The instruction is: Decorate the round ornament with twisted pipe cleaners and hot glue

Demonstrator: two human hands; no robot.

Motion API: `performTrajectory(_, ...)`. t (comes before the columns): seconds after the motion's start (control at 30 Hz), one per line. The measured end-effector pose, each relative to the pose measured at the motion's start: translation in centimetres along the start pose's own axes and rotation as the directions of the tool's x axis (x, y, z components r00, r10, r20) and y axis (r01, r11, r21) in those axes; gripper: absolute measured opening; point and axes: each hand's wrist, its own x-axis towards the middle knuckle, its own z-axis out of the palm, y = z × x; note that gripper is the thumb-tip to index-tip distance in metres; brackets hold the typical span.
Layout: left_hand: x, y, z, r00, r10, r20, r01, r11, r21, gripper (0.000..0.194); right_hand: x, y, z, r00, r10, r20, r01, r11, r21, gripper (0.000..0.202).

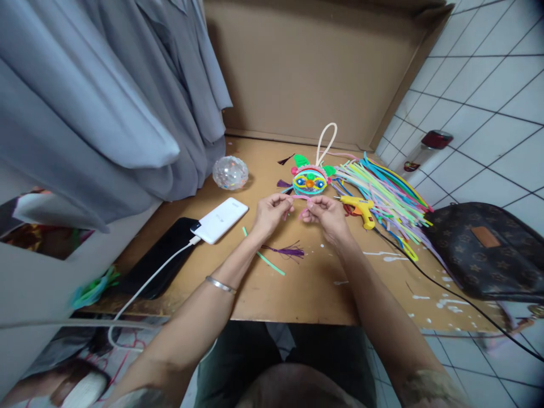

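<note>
Between my two hands stretches a short pink pipe cleaner (301, 197). My left hand (273, 212) pinches one end, and my right hand (325, 214) pinches the other. Just behind them stands a colourful animal-head ornament (310, 180) with green ears, blue eyes, an orange nose and a cream loop (327, 141) on top. A purple tassel (291, 250) and a green pipe cleaner (271, 263) lie on the table nearer to me. Right of my right hand rests a yellow glue gun (359, 209).
Many coloured pipe cleaners (382, 190) are heaped at right, beside a brown patterned bag (480, 249). At left lie a white power bank (221, 221) with a cable and a black flat case (164, 260). A clear ball (230, 173) sits near the grey curtain (140, 102). Cardboard (314, 73) stands behind.
</note>
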Motion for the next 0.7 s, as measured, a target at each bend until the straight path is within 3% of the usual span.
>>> performTrajectory(0.27, -0.3, -0.6, 0.5, 0.993, -0.069, 0.090, 0.072, 0.997, -0.029, 0.032, 0.5, 0.5, -0.5, 0.997, -0.043, -0.059, 0.052, 0.984, 0.169, 0.039)
performTrajectory(0.7, 0.0, -0.7, 0.4, 0.988, -0.119, 0.102, 0.133, 0.980, -0.146, 0.038, 0.6, 1.5, 0.1, 0.996, -0.092, -0.017, 0.093, 0.975, 0.203, 0.036)
